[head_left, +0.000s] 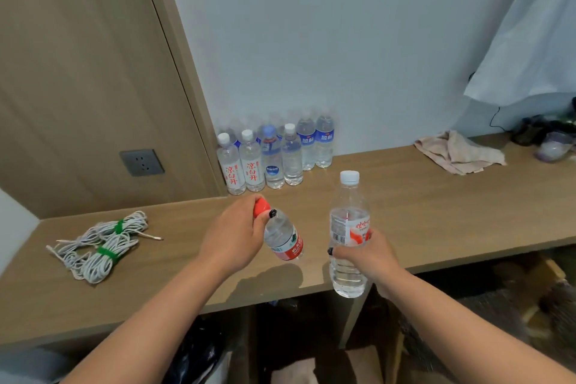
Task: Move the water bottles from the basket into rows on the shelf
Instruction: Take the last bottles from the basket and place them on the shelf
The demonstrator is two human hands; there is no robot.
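Water bottles sit in two places: two in the person's hands, the rest in rows on the wooden shelf (436,203) against the wall. Going L to R: coiled white cord (99,243) w/ green ties lies on the shelf's left part, well apart from the hands. Behind it, a wall socket (141,162) on the wood panel. Left hand (233,234) grips a red-capped bottle (285,238) by its neck and cap, fingers curled round it, bottle tilted, base toward the camera and clear of the shelf. Back at the wall, the standing bottles (274,156) are upright, touching or just beside each other, approx. two rows deep; exact count at the back can't be told. Right hand (361,254) holds a white-capped bottle (347,227) upright round its middle, its base hanging past the shelf's front edge. Far right: crumpled pinkish cloth (458,154) on the shelf, blurred dark items beyond it.
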